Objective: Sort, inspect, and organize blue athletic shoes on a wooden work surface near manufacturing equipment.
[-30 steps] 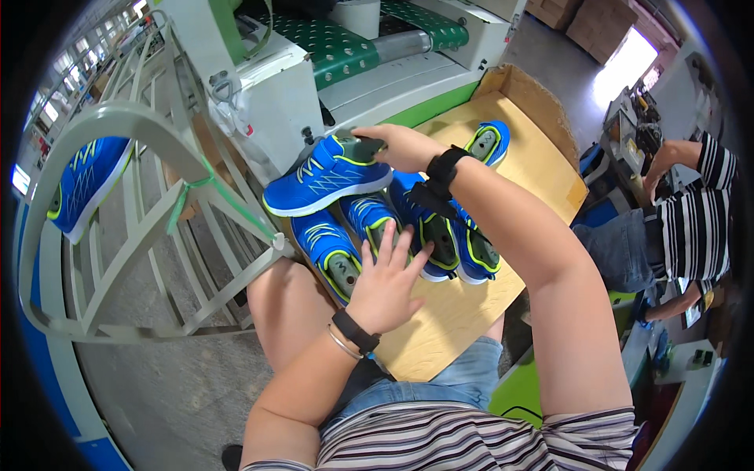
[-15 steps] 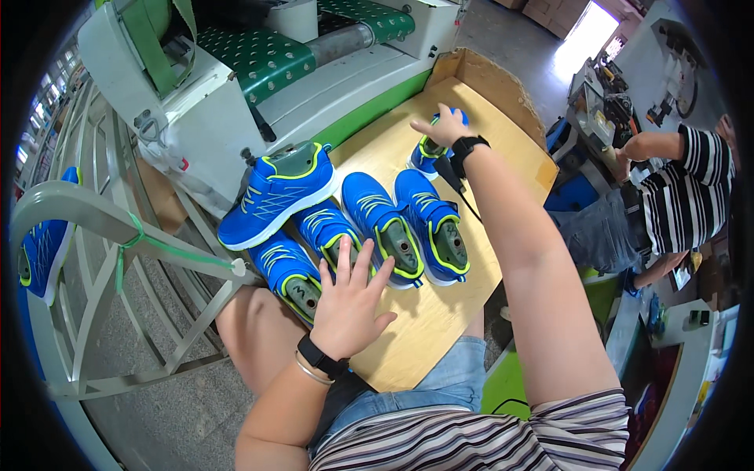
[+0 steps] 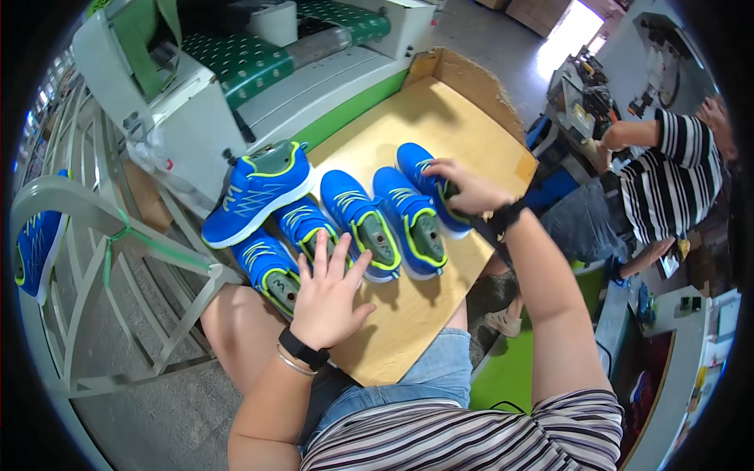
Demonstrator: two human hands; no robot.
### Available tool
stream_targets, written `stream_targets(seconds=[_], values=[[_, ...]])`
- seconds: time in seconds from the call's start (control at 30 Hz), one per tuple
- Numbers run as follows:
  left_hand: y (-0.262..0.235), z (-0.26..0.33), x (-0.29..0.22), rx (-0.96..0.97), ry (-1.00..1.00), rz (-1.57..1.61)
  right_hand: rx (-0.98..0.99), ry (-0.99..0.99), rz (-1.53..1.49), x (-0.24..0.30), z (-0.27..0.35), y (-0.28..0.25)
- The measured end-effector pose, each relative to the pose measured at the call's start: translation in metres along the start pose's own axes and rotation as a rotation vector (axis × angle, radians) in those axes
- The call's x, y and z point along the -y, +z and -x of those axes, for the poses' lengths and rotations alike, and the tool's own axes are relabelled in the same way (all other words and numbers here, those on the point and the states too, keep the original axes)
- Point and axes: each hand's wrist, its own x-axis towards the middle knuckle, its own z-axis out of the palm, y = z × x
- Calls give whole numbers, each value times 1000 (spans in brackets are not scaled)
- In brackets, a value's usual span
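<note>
Blue sneakers with lime trim stand side by side on a pale wooden board, dark green lasts inside them. The rightmost sneaker [image 3: 415,160] is gripped near its opening by my right hand [image 3: 466,187], which hides part of the collar. Beside it are another sneaker [image 3: 400,196] and one more sneaker [image 3: 345,196]. My left hand [image 3: 326,304], fingers spread, hovers over or touches the heel ends of the left sneakers; contact cannot be told. One sneaker [image 3: 263,188] lies across the toes of the two at the left, a sneaker [image 3: 259,255] and its neighbour.
The wooden board [image 3: 393,337] has a torn cardboard edge [image 3: 487,86] at its far side. Beyond stands a machine with a green dotted belt [image 3: 251,67]. At left is a grey metal rack [image 3: 71,196] holding another sneaker [image 3: 39,247]. A co-worker in a striped shirt [image 3: 667,184] is at the right.
My right hand has come nearer from the board's far end, bringing a sneaker to the right end of the row. My left hand stays spread near the same sneakers. The view has shifted slightly.
</note>
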Motion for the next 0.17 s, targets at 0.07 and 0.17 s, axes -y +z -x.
stream_targets(seconds=[0.07,0.17], values=[[-1,-1,-3,18,-1,18,-103,120,-13,18,42,22],[-1,-3,-5,65,-12,-2,-157,196,-41,40,92,40]])
